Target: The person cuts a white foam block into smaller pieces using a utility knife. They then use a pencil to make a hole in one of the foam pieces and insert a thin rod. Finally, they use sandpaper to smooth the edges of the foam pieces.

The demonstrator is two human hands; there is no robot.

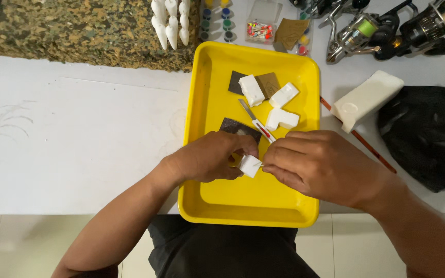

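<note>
A yellow tray lies on the white table, and both my hands work over its near half. My left hand grips a small white foam block from the left. Pressing against the block's right side, my right hand holds a thin craft knife with a red-and-white handle and a grey blade pointing away from me. Under my left hand lies a dark sandpaper piece. Farther back in the tray sit three white foam pieces and two more sandpaper squares.
A large white foam block and a thin red-brown stick lie right of the tray. A black bag sits at the right edge. Fishing reels, small paint pots, a pin box, white foam cones and a camouflage block line the back.
</note>
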